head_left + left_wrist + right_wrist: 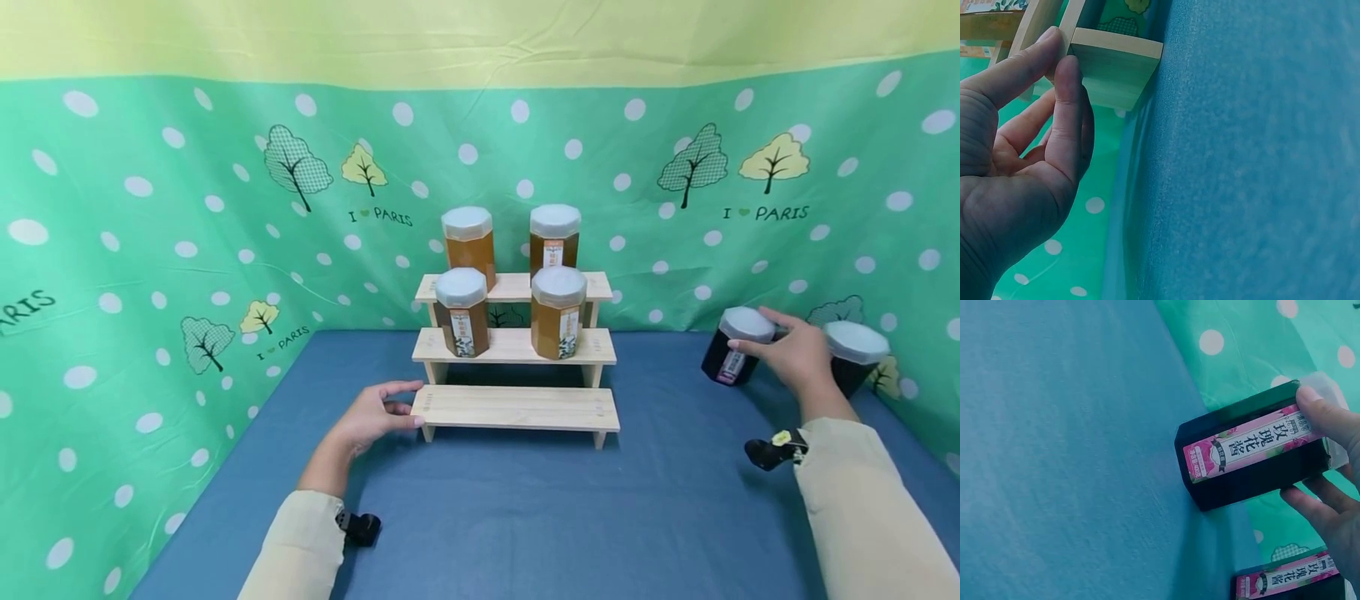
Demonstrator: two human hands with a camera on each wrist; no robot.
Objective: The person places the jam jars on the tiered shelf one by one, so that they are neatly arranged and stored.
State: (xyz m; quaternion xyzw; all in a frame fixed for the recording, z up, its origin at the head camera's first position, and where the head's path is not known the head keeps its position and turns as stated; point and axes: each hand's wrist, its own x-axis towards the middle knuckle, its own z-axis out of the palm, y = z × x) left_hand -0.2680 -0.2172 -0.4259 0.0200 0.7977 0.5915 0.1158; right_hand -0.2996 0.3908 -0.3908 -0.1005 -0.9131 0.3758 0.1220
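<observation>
My right hand (802, 357) grips a dark jar (729, 357) near its white lid, thumb on one side and fingers on the other. In the right wrist view this jar (1250, 447) shows a pink label and leans at an angle over the blue cloth. A second dark jar (851, 367) with the same pink label stands just right of that hand. My left hand (372, 419) pinches the left end of the lowest step of a three-tier wooden stand (517, 408). In the left wrist view, thumb and fingertips meet the board's edge (1116, 41).
Two amber jars (468, 246) (553, 237) stand on the top step. On the middle step are two more, a brown jar (463, 325) and a golden jar (557, 325). Blue cloth (525, 517) covers the table; a green dotted curtain (225, 208) hangs behind and along the sides.
</observation>
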